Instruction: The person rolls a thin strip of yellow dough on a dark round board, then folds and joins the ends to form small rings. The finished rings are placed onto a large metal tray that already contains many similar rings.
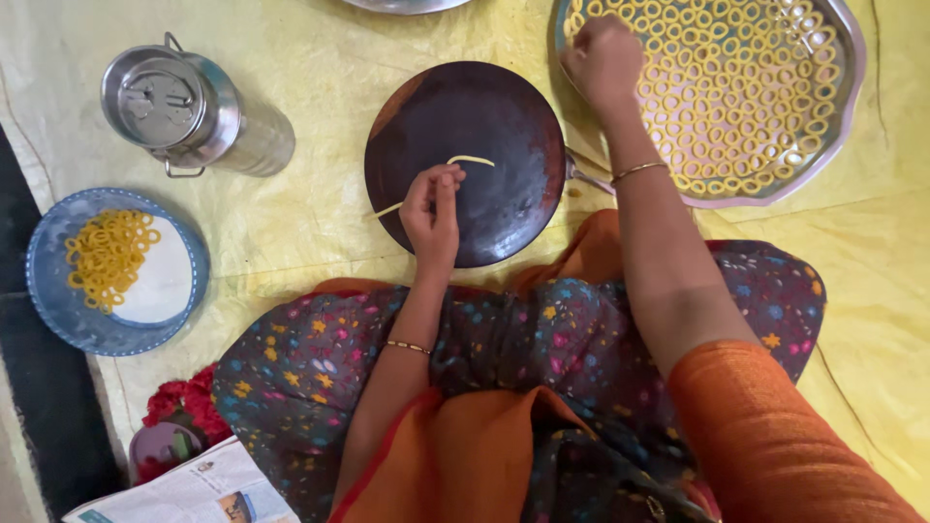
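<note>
Dough strand [472, 161] lies on the dark round board [513, 126], left hand [431, 215] fingers pinching its near end. Right hand [604, 60], fingers bunched together, reaches over the big tray [841, 116] of yellow rings [736, 107].

I read this as a home floor set up for food preparation; a yellow sheet [291, 242] covers the ground; a large tray of dough rings [852, 87] lies far right; a steel canister [194, 111] stands far left; a folded newspaper [194, 494] lies near left.
</note>
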